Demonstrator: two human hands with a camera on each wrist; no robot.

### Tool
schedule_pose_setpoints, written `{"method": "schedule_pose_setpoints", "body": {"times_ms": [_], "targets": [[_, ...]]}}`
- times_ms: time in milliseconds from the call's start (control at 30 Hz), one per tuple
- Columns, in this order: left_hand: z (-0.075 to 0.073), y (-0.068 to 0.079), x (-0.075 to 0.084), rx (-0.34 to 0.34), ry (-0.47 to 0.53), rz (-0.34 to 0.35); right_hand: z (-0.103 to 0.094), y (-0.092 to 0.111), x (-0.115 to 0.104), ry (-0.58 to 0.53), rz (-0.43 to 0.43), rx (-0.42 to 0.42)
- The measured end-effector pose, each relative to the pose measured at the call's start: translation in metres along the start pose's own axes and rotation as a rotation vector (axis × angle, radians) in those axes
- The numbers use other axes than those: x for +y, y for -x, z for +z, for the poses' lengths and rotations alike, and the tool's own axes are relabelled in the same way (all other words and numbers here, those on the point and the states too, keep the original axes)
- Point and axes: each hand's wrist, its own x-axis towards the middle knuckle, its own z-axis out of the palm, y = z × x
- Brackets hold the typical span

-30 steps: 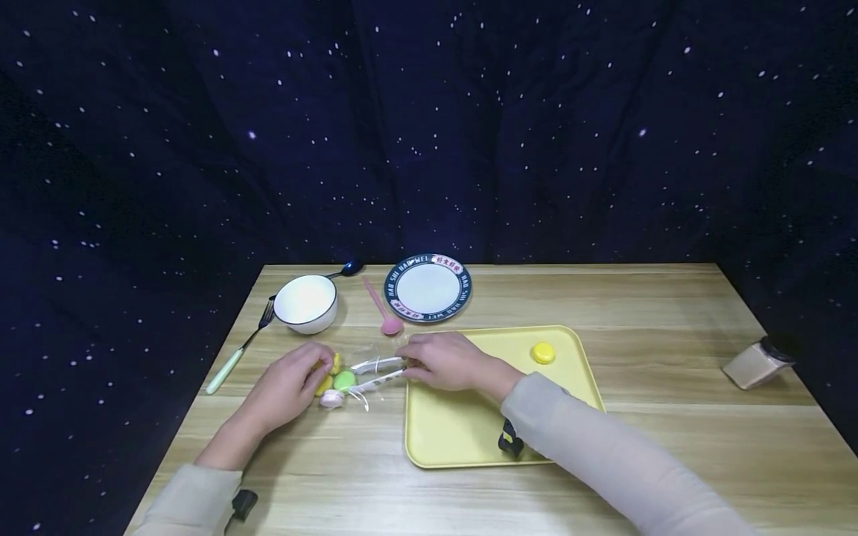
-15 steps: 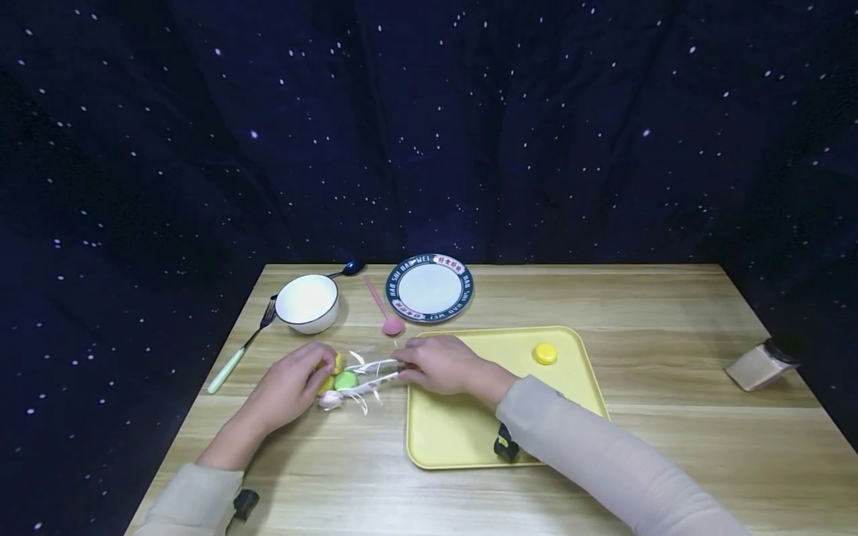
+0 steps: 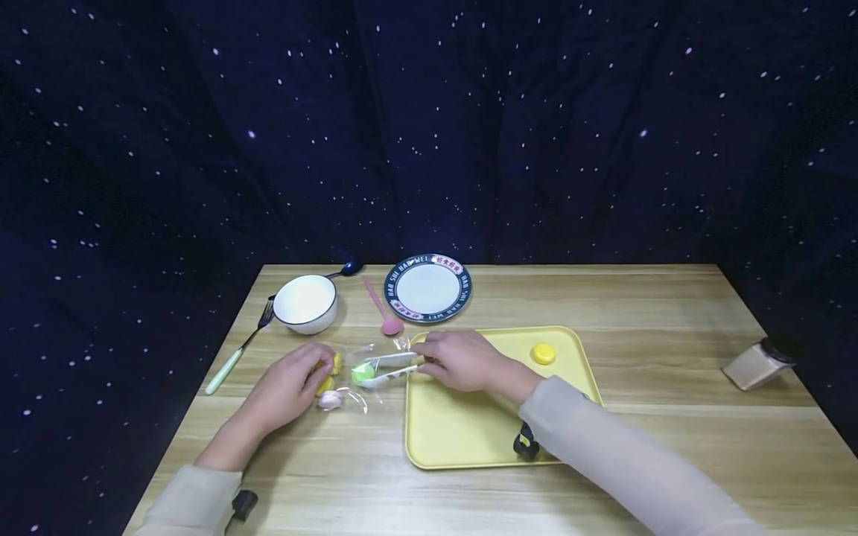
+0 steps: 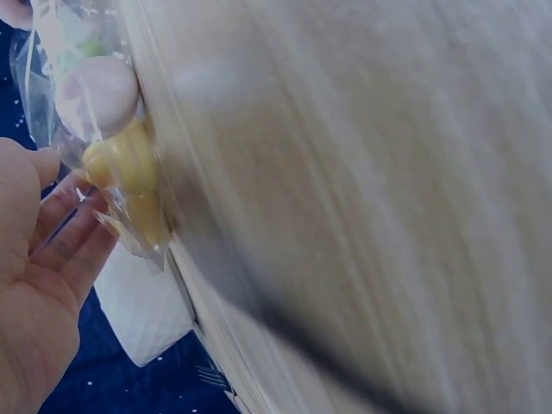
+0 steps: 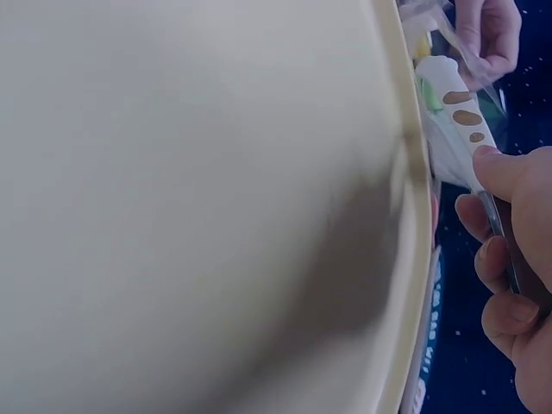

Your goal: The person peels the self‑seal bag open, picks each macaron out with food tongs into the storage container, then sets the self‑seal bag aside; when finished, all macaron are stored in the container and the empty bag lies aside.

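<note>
My left hand (image 3: 284, 383) pinches the edge of a clear plastic bag (image 4: 153, 255) lying on the table. Inside the bag are yellow macarons (image 4: 134, 162) and a pale pink macaron (image 4: 99, 93), close to my left fingers. With my right hand (image 3: 462, 361) I hold a pair of tongs (image 5: 450, 82), whose white tips have oval holes. The tips reach left into the bag, on either side of a green macaron (image 3: 363, 374). Over the yellow tray (image 3: 429, 447), the right hand hovers at its left edge. A single yellow macaron (image 3: 544, 353) lies on that tray.
Behind my left hand stands a white bowl (image 3: 306, 301), with a fork (image 3: 244, 346) left of it and a dark spoon (image 3: 350, 269) behind. A pink spoon (image 3: 390, 325) and a dark-rimmed plate (image 3: 429, 316) lie farther back. A jar (image 3: 756, 365) lies tilted at far right.
The right hand and tongs first shifted slightly left, then moved right. The green macaron has moved right with the tongs, away from the other macarons. My left hand stays in place.
</note>
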Motion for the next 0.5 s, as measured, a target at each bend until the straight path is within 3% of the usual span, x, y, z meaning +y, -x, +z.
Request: {"method": "schedule_pose_setpoints", "body": {"times_ms": [233, 500], "targets": [[0.0, -0.002, 0.001, 0.007, -0.006, 0.01, -0.021, 0.035, 0.019, -0.017, 0.043, 0.066], [0.001, 0.0, 0.0, 0.002, 0.001, 0.002, -0.049, 0.099, 0.052, -0.013, 0.114, 0.166]]}}
